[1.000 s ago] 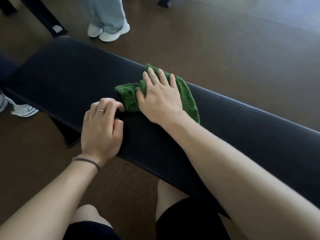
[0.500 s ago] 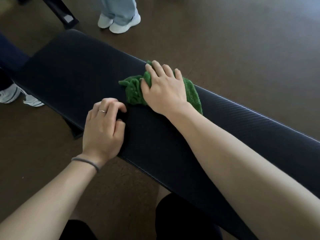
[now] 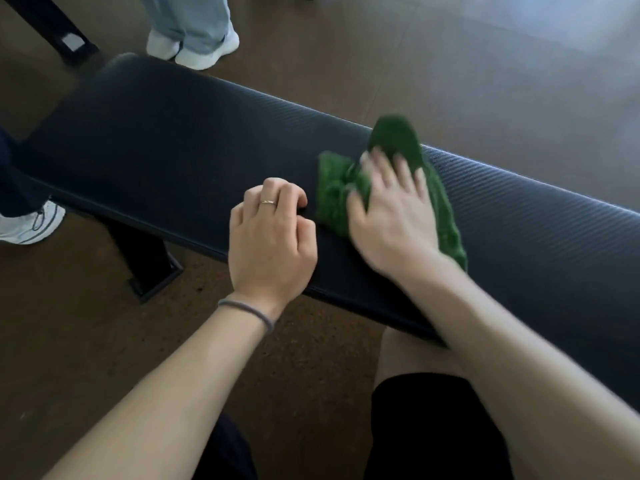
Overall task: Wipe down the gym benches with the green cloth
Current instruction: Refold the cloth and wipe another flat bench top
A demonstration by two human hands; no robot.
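A long black padded gym bench point(image 3: 166, 150) runs from upper left to right across the view. The crumpled green cloth point(image 3: 332, 192) lies on its top, right of the middle. My right hand point(image 3: 391, 209) lies flat on the cloth with straight fingers, pressing it onto the pad; the hand is motion-blurred. My left hand point(image 3: 270, 237) rests on the bench's near edge just left of the cloth, fingers curled under, holding nothing. A ring and a wrist band show on that hand.
A person in light jeans and white sneakers point(image 3: 194, 46) stands beyond the bench's far left end. Another white shoe point(image 3: 27, 223) is at the left edge. The black bench foot point(image 3: 149, 265) sits on the brown floor. My knees are below the bench.
My right hand has slid the cloth to the right along the bench top. My left hand stays curled on the near edge. The camera view has shifted.
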